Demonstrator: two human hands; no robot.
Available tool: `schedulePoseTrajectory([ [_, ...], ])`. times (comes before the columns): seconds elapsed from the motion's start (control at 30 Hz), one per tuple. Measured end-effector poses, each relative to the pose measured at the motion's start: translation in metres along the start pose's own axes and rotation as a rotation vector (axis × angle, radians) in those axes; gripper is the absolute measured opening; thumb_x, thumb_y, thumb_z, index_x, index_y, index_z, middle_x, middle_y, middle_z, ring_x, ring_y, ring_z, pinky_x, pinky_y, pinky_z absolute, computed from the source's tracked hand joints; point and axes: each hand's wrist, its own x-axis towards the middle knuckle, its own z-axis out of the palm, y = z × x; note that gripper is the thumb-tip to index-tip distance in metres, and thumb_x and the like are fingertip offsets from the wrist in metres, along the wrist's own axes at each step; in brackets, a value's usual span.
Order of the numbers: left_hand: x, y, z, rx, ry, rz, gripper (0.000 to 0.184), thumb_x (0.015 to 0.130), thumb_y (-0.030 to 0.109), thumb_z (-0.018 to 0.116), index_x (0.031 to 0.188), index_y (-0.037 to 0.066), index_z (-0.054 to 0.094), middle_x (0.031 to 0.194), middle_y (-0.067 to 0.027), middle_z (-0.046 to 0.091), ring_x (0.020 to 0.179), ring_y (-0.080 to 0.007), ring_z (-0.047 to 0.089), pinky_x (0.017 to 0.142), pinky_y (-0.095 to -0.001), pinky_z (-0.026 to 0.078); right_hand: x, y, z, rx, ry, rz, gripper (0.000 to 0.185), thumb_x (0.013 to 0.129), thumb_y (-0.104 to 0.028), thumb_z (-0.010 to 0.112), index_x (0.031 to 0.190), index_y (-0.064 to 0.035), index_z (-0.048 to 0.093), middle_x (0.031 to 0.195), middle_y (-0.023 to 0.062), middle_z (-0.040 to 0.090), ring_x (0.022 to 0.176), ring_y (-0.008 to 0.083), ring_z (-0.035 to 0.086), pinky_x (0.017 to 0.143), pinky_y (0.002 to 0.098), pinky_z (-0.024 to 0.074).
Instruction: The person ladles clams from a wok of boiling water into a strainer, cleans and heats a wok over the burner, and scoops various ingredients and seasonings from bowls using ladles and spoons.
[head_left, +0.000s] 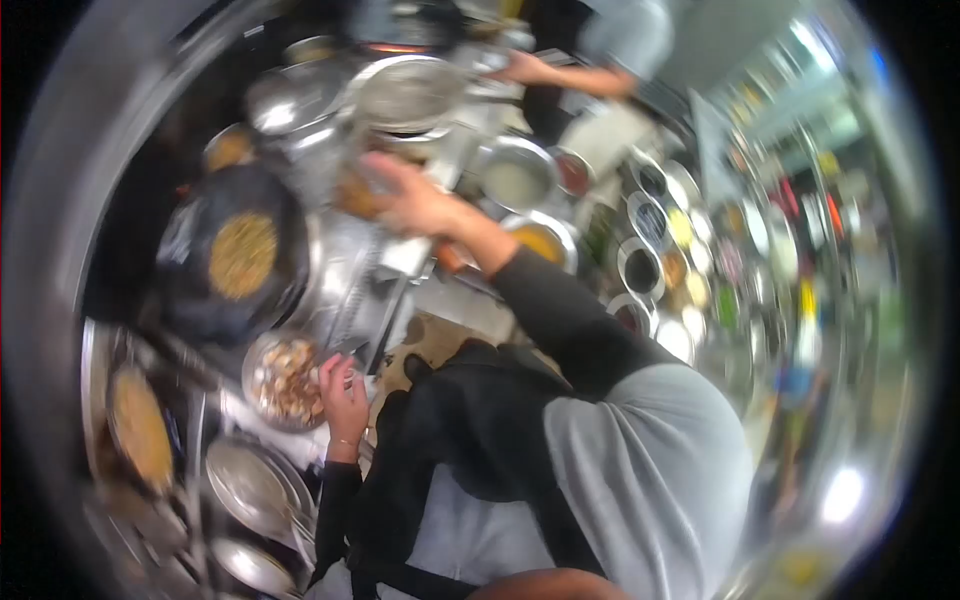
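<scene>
My right hand point(415, 200) is stretched out over the counter and smeared by motion. Its fingers seem to close round a brownish, shiny thing point(356, 196), too blurred to name. Lower down, my left hand point(344, 396) has curled fingers beside the rim of a bowl of chopped brown and white pieces point(285, 380). A dark flat thing point(349, 345) shows at its fingertips; what the fingers hold is unclear. Left of my right hand sits a black wok point(185, 255) with a yellowish-brown layer of food point(243, 255) in it.
A large round metal strainer or pan point(408, 95) stands beyond my right hand. Pots with pale liquid point(517, 178) and orange liquid point(540, 238) are to the right, near several small containers point(640, 270). Another person's arm point(580, 78) reaches in at the top. Metal lids point(250, 480) lie lower left.
</scene>
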Motion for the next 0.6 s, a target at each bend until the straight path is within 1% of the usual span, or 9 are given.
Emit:
schedulePoseTrajectory([
  [0.13, 0.042, 0.035, 0.052, 0.054, -0.329, 0.172, 0.029, 0.095, 0.0, 0.06, 0.123, -0.001, 0.066, 0.125, -0.0152, 0.061, 0.095, -0.0242, 0.068, 0.083, -0.0337, 0.059, -0.062, -0.051, 0.019, 0.082, -0.4, 0.253, 0.084, 0.086, -0.002, 0.063, 0.162, -0.0122, 0.031, 0.09, 0.0194, 0.073, 0.077, 0.0375, 0.07, 0.072, 0.0477, 0.057],
  [0.17, 0.052, 0.048, 0.074, 0.053, -0.376, 0.219, 0.029, 0.095, 0.0, 0.06, 0.123, -0.001, 0.066, 0.125, -0.0152, 0.061, 0.095, -0.0242, 0.068, 0.083, -0.0337, 0.059, -0.078, -0.055, 0.009, 0.087, -0.406, 0.242, 0.087, 0.081, -0.002, 0.062, 0.161, -0.0068, 0.03, 0.094, 0.0261, 0.073, 0.086, 0.0463, 0.07, 0.079, 0.053, 0.0564],
  [0.23, 0.055, 0.086, 0.109, 0.017, -0.559, 0.253, 0.028, 0.094, 0.0, 0.061, 0.122, 0.0, 0.067, 0.123, -0.0157, 0.062, 0.094, -0.0243, 0.068, 0.082, -0.0341, 0.059, -0.125, -0.051, -0.011, 0.322, -0.29, 0.37, 0.072, 0.088, -0.014, 0.064, 0.155, -0.0052, 0.039, 0.102, 0.0278, 0.072, 0.097, 0.0472, 0.07, 0.087, 0.0528, 0.0559],
  [0.27, 0.052, 0.109, 0.127, -0.002, -0.603, 0.259, 0.026, 0.094, 0.004, 0.064, 0.119, 0.0, 0.067, 0.119, -0.0193, 0.064, 0.094, -0.031, 0.069, 0.081, -0.0386, 0.058, -0.152, -0.044, -0.029, 0.369, -0.239, 0.374, 0.067, 0.089, -0.017, 0.065, 0.152, -0.0044, 0.044, 0.108, 0.0276, 0.071, 0.1, 0.0452, 0.07, 0.089, 0.0508, 0.0556],
  [0.37, 0.048, 0.137, 0.203, 0.13, -0.764, 0.434, 0.027, 0.092, 0.011, 0.069, 0.116, -0.001, 0.067, 0.113, -0.0239, 0.067, 0.097, -0.0394, 0.068, 0.083, -0.044, 0.056, -0.251, -0.037, -0.12, 0.608, -0.07, 0.415, 0.056, 0.092, -0.023, 0.067, 0.143, -0.0035, 0.054, 0.121, 0.0235, 0.069, 0.109, 0.0364, 0.069, 0.095, 0.0438, 0.0541],
  [0.43, 0.032, 0.181, 0.261, 0.057, -0.77, 0.567, 0.029, 0.09, 0.015, 0.073, 0.112, -0.002, 0.066, 0.106, -0.0267, 0.067, 0.1, -0.0444, 0.066, 0.085, -0.0465, 0.054, -0.323, -0.028, -0.172, 0.475, -0.149, 0.618, 0.053, 0.095, -0.023, 0.066, 0.143, -0.0033, 0.054, 0.118, 0.0192, 0.069, 0.109, 0.0319, 0.068, 0.096, 0.0426, 0.0526],
  [0.5, 0.026, 0.201, 0.338, 0.032, -0.706, 0.973, 0.034, 0.086, 0.01, 0.075, 0.117, -0.001, 0.068, 0.107, -0.0216, 0.069, 0.092, -0.0364, 0.066, 0.078, -0.0449, 0.053, -0.397, -0.033, -0.221, 0.528, 0.069, 0.625, 0.045, 0.098, -0.02, 0.063, 0.138, -0.0029, 0.055, 0.112, 0.0127, 0.069, 0.096, 0.0252, 0.069, 0.083, 0.0388, 0.0554],
  [0.57, -0.001, 0.254, 0.398, -0.097, -0.748, 0.847, 0.048, 0.082, 0.012, 0.078, 0.126, -0.002, 0.066, 0.118, -0.0209, 0.068, 0.104, -0.0378, 0.066, 0.091, -0.0457, 0.053, -0.439, -0.08, -0.291, 0.593, 0.272, 0.786, 0.039, 0.098, -0.016, 0.062, 0.135, -0.004, 0.056, 0.093, 0.0058, 0.065, 0.068, 0.0148, 0.062, 0.058, 0.0305, 0.0504],
  [0.6, -0.01, 0.278, 0.431, -0.094, -0.819, 0.633, 0.056, 0.08, 0.015, 0.081, 0.13, -0.003, 0.064, 0.126, -0.0206, 0.066, 0.111, -0.0376, 0.065, 0.098, -0.0453, 0.051, -0.471, -0.086, -0.313, 0.796, 0.319, 0.926, 0.038, 0.098, -0.014, 0.061, 0.134, -0.0056, 0.056, 0.085, 0.0039, 0.063, 0.059, 0.0132, 0.057, 0.05, 0.0297, 0.0456],
])
